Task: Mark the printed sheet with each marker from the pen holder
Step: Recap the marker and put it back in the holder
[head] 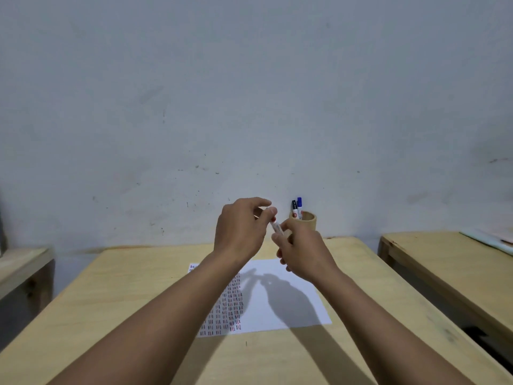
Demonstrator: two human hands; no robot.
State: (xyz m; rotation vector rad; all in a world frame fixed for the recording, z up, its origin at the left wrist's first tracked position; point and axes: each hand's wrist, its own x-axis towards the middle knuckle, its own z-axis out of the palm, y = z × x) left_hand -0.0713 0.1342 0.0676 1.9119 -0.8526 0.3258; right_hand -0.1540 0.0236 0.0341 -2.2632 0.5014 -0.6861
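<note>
White-barrelled and red-tipped, the slim plastic marker (275, 227) sits raised above the pale plywood table (144, 287) in the head view, the only view there is. The right hand (304, 252) is wrapped around the lower barrel, fingers curled closed on it. The left hand (242, 229) pinches the upper end, thumb and forefinger closed together at what appears to be the red cap, though the cap itself is mostly hidden by the fingertips. Judging by this grip, the step in hand is capping or uncapping; which of the two cannot be told.

To do it well, the right hand should hold the barrel steady while the left moves the cap straight along the marker's axis, not at an angle, so the tip stays clear of the fingers.

Below the hands lies the white printed sheet (286, 307), flat on the table, its left part filled with rows of small red and dark strokes, its right part bare and shadowed by the hands. Behind, near the wall, the round wooden pen holder (306, 224) stands upright with a black-capped marker (294, 208) and a blue-capped marker (299, 207) in it.
</note>
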